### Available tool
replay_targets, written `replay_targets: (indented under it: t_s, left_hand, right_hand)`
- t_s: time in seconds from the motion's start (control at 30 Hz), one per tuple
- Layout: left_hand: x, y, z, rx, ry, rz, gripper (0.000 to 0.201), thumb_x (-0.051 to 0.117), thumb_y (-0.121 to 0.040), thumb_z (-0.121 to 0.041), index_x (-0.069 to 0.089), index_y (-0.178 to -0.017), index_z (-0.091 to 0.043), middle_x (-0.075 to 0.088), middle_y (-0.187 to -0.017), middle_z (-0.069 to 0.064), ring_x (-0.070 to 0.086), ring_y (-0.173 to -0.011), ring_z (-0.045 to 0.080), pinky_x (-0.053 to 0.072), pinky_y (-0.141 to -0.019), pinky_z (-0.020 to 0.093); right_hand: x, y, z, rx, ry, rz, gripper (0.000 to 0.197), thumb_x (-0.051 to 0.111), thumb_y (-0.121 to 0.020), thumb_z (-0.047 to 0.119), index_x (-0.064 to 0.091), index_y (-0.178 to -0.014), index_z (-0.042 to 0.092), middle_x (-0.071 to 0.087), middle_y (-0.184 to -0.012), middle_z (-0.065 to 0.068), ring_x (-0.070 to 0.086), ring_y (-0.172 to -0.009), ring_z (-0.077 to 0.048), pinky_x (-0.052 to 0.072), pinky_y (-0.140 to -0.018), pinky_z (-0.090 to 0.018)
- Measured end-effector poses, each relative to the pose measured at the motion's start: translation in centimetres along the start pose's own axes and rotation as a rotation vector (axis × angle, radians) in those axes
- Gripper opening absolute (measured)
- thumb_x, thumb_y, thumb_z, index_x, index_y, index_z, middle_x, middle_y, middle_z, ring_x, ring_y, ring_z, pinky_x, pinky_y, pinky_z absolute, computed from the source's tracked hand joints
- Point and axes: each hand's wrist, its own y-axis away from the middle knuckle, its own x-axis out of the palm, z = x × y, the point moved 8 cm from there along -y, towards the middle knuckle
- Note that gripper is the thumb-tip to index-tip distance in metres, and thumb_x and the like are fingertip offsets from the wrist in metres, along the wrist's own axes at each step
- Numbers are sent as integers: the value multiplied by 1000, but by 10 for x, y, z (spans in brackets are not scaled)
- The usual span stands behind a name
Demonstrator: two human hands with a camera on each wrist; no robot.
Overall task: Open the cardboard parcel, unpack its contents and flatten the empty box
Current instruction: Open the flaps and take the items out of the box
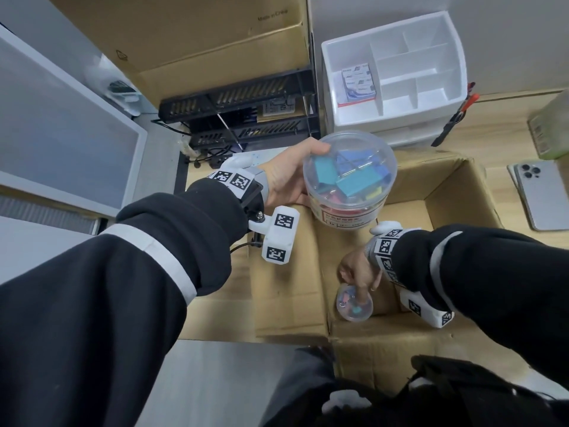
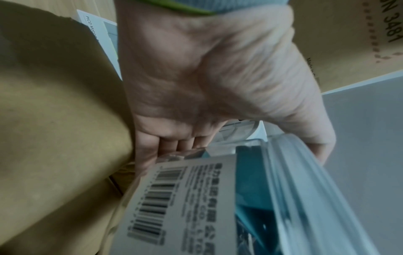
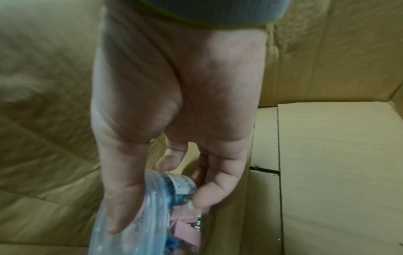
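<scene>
Two clear round plastic tubs of coloured binder clips are in my grip: my left hand (image 1: 288, 175) wraps the larger tub (image 1: 349, 177) by its side wall, up above the open brown cardboard parcel (image 1: 462, 186), while my right hand (image 1: 358, 269) reaches down inside and pinches the smaller tub (image 1: 354, 303) with thumb on its lid and fingers round the rim. Both should feel stiff, smooth, a bit slippery and fairly heavy with metal clips, so a grasp across the rim seems safest. Behind the parcel, a white plastic divided organiser (image 1: 391, 72) holds small printed boxes in one compartment.
</scene>
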Motion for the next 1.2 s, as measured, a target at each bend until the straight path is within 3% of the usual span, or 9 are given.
replay_targets:
  t_s: [0.17,0.3,0.5,0.6,0.7,0.83,0.97,1.1,1.2]
  left_hand:
    - [2,2,-1,6,-1,5,61,54,-85,-48,60,-135,-12,61,-137,19,58,-116,35,37,-114,53]
    - [6,10,-8,32,-58,10,45,50,-91,-47,66,-123,-18,65,-132,15,61,-111,31,42,-108,48]
    - [-17,37,-21,66,-106,-63,55,61,-78,-51,68,-122,-18,71,-121,13,62,-102,27,48,-93,41]
    - [-49,53,-32,111,-102,-118,65,65,-74,-54,67,-126,-17,69,-126,14,63,-104,30,50,-93,43]
    - [-84,67,-35,158,-50,-210,62,65,-82,-55,65,-125,-10,65,-126,20,59,-113,38,49,-99,53]
    - [-140,87,-13,157,-18,-381,68,61,-77,-68,70,-118,-14,75,-112,12,68,-104,35,50,-97,46]
    - [-198,108,17,139,20,-619,36,54,-91,-52,57,-72,-21,54,-44,-10,47,-51,13,38,-58,25]
    - [-246,120,49,108,100,-731,46,61,-74,-65,66,-86,-21,65,-57,-6,56,-57,13,37,-57,24]
    - [-282,122,66,99,135,-780,72,65,-61,-72,74,-106,-17,77,-94,10,64,-84,24,47,-79,35]
  right_hand:
    - [-7,22,-13,17,-155,-8,51,81,-76,14,48,-114,16,59,-110,-4,60,-78,-13,53,-56,-20]
    - [-31,86,-16,-46,-331,-61,46,79,-77,18,59,-118,11,66,-91,1,64,-77,-8,55,-71,-21]
    - [-35,194,43,-446,-564,236,48,79,-72,20,64,-113,-1,73,-95,-10,71,-84,-17,56,-84,-31]
    - [-72,235,91,-663,-715,105,65,87,-67,34,63,-111,-6,65,-100,-20,60,-88,-30,47,-88,-40]
    - [-132,256,129,-786,-861,-223,55,78,-69,43,70,-108,5,64,-91,-9,56,-70,-15,43,-61,-23]
    - [-205,230,146,-588,-884,-704,51,75,-68,52,58,-97,14,47,-65,2,39,-55,-11,28,-53,-24]
    - [-231,167,166,-409,-927,-742,31,67,-87,40,57,-94,12,47,-59,-4,49,-50,-18,35,-51,-26]
    - [-240,120,197,-351,-873,-703,28,63,-86,42,57,-92,16,52,-66,-4,53,-68,-21,46,-68,-32]
    - [-246,93,221,-302,-774,-664,47,61,-83,49,59,-120,21,60,-115,-4,55,-108,-23,48,-94,-43]
